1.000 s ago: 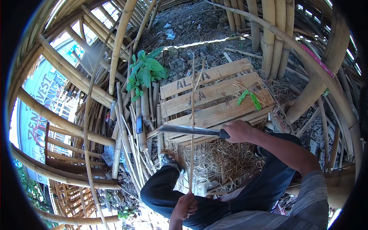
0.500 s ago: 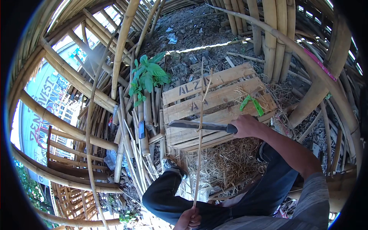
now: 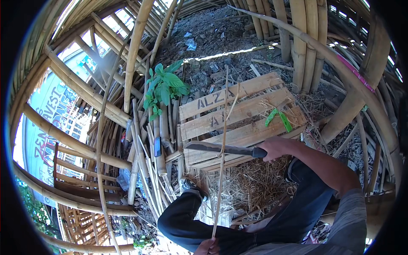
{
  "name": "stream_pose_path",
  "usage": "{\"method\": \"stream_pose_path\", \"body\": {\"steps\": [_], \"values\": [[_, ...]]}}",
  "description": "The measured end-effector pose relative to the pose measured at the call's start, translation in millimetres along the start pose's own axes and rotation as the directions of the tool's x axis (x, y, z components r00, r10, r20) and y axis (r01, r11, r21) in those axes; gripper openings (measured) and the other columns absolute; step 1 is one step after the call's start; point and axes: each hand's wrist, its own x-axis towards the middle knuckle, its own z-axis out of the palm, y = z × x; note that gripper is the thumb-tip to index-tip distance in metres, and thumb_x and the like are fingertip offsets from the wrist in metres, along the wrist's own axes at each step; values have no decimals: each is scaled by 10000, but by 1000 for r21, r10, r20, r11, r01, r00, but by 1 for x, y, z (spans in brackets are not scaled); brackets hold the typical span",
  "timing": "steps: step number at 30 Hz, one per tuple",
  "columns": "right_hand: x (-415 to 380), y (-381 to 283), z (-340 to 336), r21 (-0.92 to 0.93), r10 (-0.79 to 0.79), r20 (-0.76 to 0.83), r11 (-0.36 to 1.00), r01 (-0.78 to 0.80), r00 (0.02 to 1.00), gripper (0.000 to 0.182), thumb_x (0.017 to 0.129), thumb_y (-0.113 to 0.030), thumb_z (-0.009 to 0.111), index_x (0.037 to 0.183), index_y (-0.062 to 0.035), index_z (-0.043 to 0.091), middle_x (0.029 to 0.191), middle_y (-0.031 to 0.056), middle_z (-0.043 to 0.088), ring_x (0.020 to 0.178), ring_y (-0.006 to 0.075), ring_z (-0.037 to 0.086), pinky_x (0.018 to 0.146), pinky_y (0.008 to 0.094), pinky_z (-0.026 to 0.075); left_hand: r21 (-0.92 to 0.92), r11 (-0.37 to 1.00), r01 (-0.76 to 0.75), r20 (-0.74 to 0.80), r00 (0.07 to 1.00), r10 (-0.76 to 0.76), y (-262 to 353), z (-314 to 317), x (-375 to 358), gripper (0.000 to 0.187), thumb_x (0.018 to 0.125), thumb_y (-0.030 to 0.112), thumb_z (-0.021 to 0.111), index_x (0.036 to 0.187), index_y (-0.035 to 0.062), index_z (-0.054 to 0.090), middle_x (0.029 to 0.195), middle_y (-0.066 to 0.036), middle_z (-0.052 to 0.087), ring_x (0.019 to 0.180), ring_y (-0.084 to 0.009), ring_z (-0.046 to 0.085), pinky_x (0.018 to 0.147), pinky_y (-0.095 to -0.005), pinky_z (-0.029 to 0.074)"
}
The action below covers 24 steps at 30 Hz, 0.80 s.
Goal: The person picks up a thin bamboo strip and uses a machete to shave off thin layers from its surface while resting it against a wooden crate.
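Note:
My right hand point(image 3: 277, 148) is wrapped round the dark handle of a machete point(image 3: 202, 147). Its long blade points left and crosses a thin bamboo strip point(image 3: 219, 182). Blade and strip appear to touch, with a thin sliver point(image 3: 232, 106) standing off the strip beyond the blade. At the bottom edge, my left hand point(image 3: 207, 246) grips the near end of that strip, partly cut off by the frame. The strip's far part runs over a slatted wooden crate point(image 3: 250, 129) with black lettering. A bright green object point(image 3: 284, 121), perhaps a sheath or strap, lies on the crate.
Straw and shavings point(image 3: 255, 187) cover the ground between my legs. Bamboo poles point(image 3: 159, 157) lie to the left, with a phone point(image 3: 157, 146) on one. A leafy green plant point(image 3: 163, 87) grows beside the crate. Thick bamboo posts point(image 3: 312, 46) stand at right.
My right hand and the machete have moved a little toward my body along the strip. My left hand has shifted slightly lower, still gripping the strip.

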Motion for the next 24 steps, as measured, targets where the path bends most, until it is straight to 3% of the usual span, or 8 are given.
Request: {"method": "stream_pose_path", "body": {"steps": [5, 9, 11, 14, 16, 17, 22, 24], "values": [[19, 24, 22, -303, -282, -232, 930, 207, 931, 405, 672, -248, 683, 1009, -31, 628, 675, 84, 674, 631, 241, 673, 625, 374, 536, -57, 996, 63, 95, 994, -58, -5, 1, 11, 300, 990, 388, 426, 781, 173, 428, 533, 47, 309, 368, -42, 233, 307, -197, 154], [11, 8, 17, 122, 67, 11, 990, -68, 998, 377, 667, -279, 686, 943, -25, 650, 746, 128, 683, 713, 277, 677, 672, 409, 540, -65, 998, -18, 87, 996, 24, -7, 23, 4, 333, 975, 438, 435, 765, 182, 406, 537, 48, 299, 377, -45, 235, 310, -203, 146], [11, 7, 23, -284, -95, -265, 959, 16, 959, 355, 673, -307, 686, 883, -21, 672, 788, 164, 682, 757, 303, 676, 692, 431, 539, -66, 996, -57, 72, 996, 61, -9, 25, 4, 340, 970, 448, 443, 761, 183, 400, 538, 49, 294, 381, -45, 234, 312, -204, 141], [7, 0, 19, -343, -65, -342, 937, -60, 938, 327, 683, -297, 676, 853, -18, 683, 786, 178, 680, 748, 314, 679, 697, 427, 544, -43, 994, -103, 133, 985, 108, -6, 35, 0, 346, 965, 450, 449, 749, 187, 393, 544, 51, 290, 386, -46, 230, 315, -206, 135], [8, -2, 23, -347, -54, -378, 934, -87, 924, 308, 686, -278, 666, 857, -22, 686, 782, 180, 680, 748, 320, 680, 698, 426, 546, 97, 991, -95, -130, 986, 107, 0, 47, -6, 339, 971, 432, 440, 737, 192, 390, 547, 49, 297, 388, -43, 225, 314, -202, 136], [9, -2, 26, -352, -45, -413, 929, -114, 910, 291, 689, -258, 657, 861, -25, 688, 779, 183, 679, 748, 326, 681, 699, 425, 547, 98, 991, -94, -129, 986, 106, -1, 46, -5, 339, 971, 432, 440, 737, 192, 390, 547, 49, 297, 388, -43, 225, 314, -202, 136], [13, -5, 38, -352, -57, -451, 929, -119, 891, 240, 698, -201, 630, 856, -28, 684, 758, 178, 678, 733, 326, 684, 671, 426, 551, -68, 997, 32, 152, 988, -22, -2, 30, 3, 321, 977, 388, 430, 718, 203, 383, 547, 64, 291, 383, -43, 223, 306, -200, 146], [16, -6, 40, -351, -51, -456, 928, -127, 888, 226, 702, -187, 625, 853, -29, 680, 750, 178, 678, 725, 323, 686, 659, 425, 552, -99, 992, 74, 98, 993, -64, 3, 35, -1, 314, 977, 376, 430, 717, 205, 386, 547, 67, 288, 381, -43, 224, 306, -198, 152]]}}
